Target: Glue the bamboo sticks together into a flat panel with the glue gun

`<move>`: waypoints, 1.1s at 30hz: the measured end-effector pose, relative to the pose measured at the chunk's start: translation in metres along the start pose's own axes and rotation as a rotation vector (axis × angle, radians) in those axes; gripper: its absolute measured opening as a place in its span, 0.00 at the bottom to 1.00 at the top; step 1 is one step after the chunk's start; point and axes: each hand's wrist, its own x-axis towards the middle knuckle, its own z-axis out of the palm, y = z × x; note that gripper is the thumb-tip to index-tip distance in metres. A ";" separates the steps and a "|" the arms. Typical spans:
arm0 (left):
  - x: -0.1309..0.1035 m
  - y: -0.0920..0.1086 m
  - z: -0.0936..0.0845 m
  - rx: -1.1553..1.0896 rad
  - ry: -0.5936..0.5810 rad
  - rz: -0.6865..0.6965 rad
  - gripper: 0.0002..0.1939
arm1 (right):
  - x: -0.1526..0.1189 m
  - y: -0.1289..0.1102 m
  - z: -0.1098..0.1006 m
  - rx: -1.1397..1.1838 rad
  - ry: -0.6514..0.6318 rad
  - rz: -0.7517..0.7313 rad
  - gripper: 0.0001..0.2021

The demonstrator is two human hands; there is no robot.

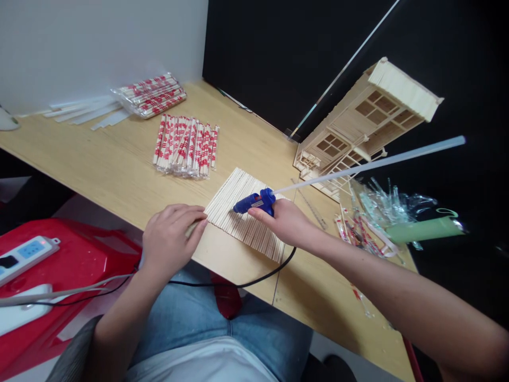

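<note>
A flat panel of pale wooden chopsticks (264,241), laid side by side, rests near the table's front edge. My right hand (290,220) is closed round the handle of a blue hot glue gun (252,202), whose nozzle points down and left over the panel, at or just above the sticks. A long translucent glue stick (369,165) juts from the gun's back. At the panel's left corner my left hand (173,231) pinches the edge between thumb and fingers. Whether a loose stick is also in that pinch is hidden.
Wrapped chopsticks (185,146) and a bagged bundle (153,95) lie behind, beside white glue sticks (89,111). A wooden model house (358,122) stands back right, near plastic wrappers (387,204) and a green cylinder (425,229). The black cord (254,284) hangs past the table edge. A power strip (27,257) sits on a red stool (91,249).
</note>
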 end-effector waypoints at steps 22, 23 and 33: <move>0.001 -0.001 0.000 -0.019 -0.016 -0.013 0.11 | -0.001 0.017 0.003 0.127 -0.018 -0.054 0.19; 0.001 0.000 0.000 -0.021 -0.016 -0.014 0.11 | -0.001 0.018 0.003 0.126 -0.013 -0.057 0.19; 0.001 0.001 -0.001 -0.028 -0.028 -0.028 0.12 | -0.004 0.022 0.003 0.151 -0.008 -0.103 0.16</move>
